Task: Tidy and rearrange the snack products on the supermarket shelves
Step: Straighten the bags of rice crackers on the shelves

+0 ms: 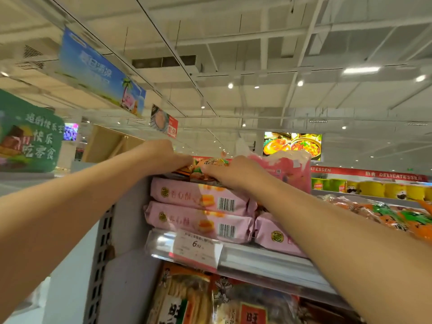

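Both the left hand (163, 155) and right hand (230, 170) curl their grip round an orange-green crinkly plastic snack packet (205, 167) atop stacked pink wrapped biscuit packs (198, 197) on the top shelf (268, 260); probably light, crushable, best held by its ends.

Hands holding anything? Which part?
Both grip the orange-green snack packet atop the pink stack: left hand at its left end, right hand at its right.

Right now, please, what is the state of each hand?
Left hand: grips the left end of the orange-green snack packet on top of the stack.
Right hand: grips the same packet's right part.
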The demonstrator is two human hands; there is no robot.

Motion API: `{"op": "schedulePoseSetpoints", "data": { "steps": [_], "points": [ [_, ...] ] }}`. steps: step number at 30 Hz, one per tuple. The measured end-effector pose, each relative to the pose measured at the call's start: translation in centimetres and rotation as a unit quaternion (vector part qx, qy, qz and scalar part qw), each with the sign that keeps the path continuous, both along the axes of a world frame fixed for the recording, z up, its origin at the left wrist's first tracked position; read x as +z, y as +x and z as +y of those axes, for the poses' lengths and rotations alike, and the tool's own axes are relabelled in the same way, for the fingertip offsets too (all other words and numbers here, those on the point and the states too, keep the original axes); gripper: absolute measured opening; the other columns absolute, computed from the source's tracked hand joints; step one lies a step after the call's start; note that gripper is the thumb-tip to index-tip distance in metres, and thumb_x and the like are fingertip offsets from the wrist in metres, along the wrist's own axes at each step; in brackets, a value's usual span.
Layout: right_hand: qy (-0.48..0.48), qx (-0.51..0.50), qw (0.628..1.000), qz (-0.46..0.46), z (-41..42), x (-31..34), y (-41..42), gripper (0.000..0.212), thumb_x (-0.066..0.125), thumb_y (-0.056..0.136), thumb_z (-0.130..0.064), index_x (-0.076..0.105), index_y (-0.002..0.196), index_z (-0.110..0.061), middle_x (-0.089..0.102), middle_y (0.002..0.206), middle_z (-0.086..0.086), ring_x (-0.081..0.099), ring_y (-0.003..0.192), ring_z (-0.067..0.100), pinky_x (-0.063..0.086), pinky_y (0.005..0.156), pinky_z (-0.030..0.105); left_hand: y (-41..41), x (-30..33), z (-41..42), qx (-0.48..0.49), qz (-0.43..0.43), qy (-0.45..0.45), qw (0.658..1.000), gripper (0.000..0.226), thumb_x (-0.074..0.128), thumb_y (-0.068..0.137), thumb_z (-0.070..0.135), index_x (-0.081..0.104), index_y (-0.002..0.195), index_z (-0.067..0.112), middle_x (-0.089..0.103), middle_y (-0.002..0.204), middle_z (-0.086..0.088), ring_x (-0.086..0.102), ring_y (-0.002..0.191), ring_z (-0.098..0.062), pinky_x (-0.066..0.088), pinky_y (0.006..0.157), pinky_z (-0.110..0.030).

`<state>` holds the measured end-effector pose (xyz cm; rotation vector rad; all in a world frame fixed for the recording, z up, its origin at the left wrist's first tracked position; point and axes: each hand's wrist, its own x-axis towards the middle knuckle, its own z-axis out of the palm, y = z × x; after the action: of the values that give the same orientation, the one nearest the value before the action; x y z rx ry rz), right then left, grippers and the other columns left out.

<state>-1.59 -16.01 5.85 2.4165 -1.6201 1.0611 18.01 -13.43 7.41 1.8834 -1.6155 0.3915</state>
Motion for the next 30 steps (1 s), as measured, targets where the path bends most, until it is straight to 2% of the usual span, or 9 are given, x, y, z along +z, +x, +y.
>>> {"op": "schedulePoseSetpoints", "data": {
  "steps": [3,6,10,12,18,22,25,28,30],
  "points": [
    [0.023,0.013,1.0,0.002,0.4,0.6,-0.2,0.059,0.061,0.072,-0.072,0.053,0.082,-0.014,0.055,0.08,-0.002,0.053,0.07,0.013,0.043,0.057,0.025,-0.4,0.4,0.0,-0.001,0.003,0.055,0.998,0.061,0.057,0.071,0.077,0.05,0.08,0.017,0.058,0.089,0.004,0.054,0.082,-0.016,0.041,0.069,-0.03],
    [0.038,0.041,0.997,-0.047,0.8,0.5,-0.6,0.054,0.07,0.071,-0.062,0.062,0.092,-0.013,0.062,0.087,0.001,0.057,0.074,0.013,0.043,0.054,0.024,-0.5,0.5,0.6,-0.001,-0.022,0.08,0.997,0.058,0.06,0.07,0.078,0.055,0.078,0.02,0.059,0.085,0.006,0.057,0.083,-0.015,0.046,0.073,-0.03],
    [0.037,0.048,0.996,-0.067,0.6,0.4,-0.7,0.047,0.072,0.071,-0.057,0.061,0.088,-0.014,0.06,0.082,-0.001,0.054,0.067,0.009,0.039,0.046,0.022,-0.9,0.7,0.9,-0.038,-0.026,0.08,0.996,0.047,0.064,0.076,0.065,0.058,0.076,0.018,0.064,0.078,0.001,0.058,0.071,-0.014,0.043,0.061,-0.027],
    [0.043,0.057,0.994,-0.083,0.5,0.4,-0.7,0.042,0.073,0.072,-0.052,0.061,0.083,-0.014,0.057,0.074,-0.003,0.051,0.058,0.007,0.036,0.035,0.014,-1.2,0.8,1.2,-0.042,-0.039,0.071,0.996,0.043,0.066,0.078,0.059,0.059,0.075,0.016,0.063,0.075,0.0,0.056,0.067,-0.015,0.039,0.055,-0.026],
    [-0.005,0.062,0.992,-0.108,1.9,0.8,-2.1,0.032,0.075,0.073,-0.048,0.059,0.073,-0.02,0.059,0.069,-0.008,0.053,0.061,0.004,0.036,0.044,0.021,-1.7,0.6,2.4,-0.059,-0.049,-0.045,0.996,0.037,0.071,0.081,0.046,0.057,0.067,0.015,0.059,0.062,0.0,0.054,0.057,-0.014,0.033,0.047,-0.025],
    [-0.041,0.09,0.978,-0.185,4.6,1.5,-5.9,0.024,0.078,0.072,-0.037,0.061,0.079,-0.023,0.066,0.078,-0.008,0.064,0.067,0.007,0.05,0.054,0.022,-4.6,1.3,3.7,-0.106,0.002,-0.144,0.984,0.044,0.073,0.08,0.048,0.044,0.085,0.016,0.052,0.069,0.006,0.049,0.061,-0.008,0.033,0.047,-0.024],
    [-0.08,0.07,0.974,-0.199,6.9,1.0,-10.1,0.027,0.076,0.07,-0.034,0.058,0.087,-0.024,0.067,0.084,-0.005,0.067,0.072,0.01,0.056,0.061,0.027,-9.3,0.8,4.4,-0.173,0.045,-0.2,0.963,0.044,0.075,0.071,0.054,0.045,0.084,0.025,0.051,0.073,0.007,0.047,0.063,-0.007,0.029,0.047,-0.024],
    [-0.114,0.016,0.971,-0.211,9.3,-0.6,-15.2,0.035,0.073,0.069,-0.038,0.051,0.095,-0.028,0.064,0.087,-0.011,0.061,0.074,0.005,0.047,0.055,0.025,-15.3,-0.5,5.2,-0.27,0.076,-0.235,0.931,0.044,0.078,0.065,0.052,0.042,0.076,0.029,0.054,0.067,0.013,0.05,0.056,-0.001,0.028,0.046,-0.023],
    [-0.117,-0.011,0.968,-0.224,10.8,-1.9,-18.9,0.044,0.072,0.068,-0.044,0.053,0.103,-0.027,0.065,0.094,-0.01,0.063,0.083,0.008,0.052,0.066,0.03,-19.4,-1.2,5.9,-0.327,0.091,-0.228,0.913,0.044,0.08,0.063,0.048,0.041,0.076,0.031,0.055,0.065,0.014,0.056,0.056,0.005,0.029,0.045,-0.022]
  ]
}}
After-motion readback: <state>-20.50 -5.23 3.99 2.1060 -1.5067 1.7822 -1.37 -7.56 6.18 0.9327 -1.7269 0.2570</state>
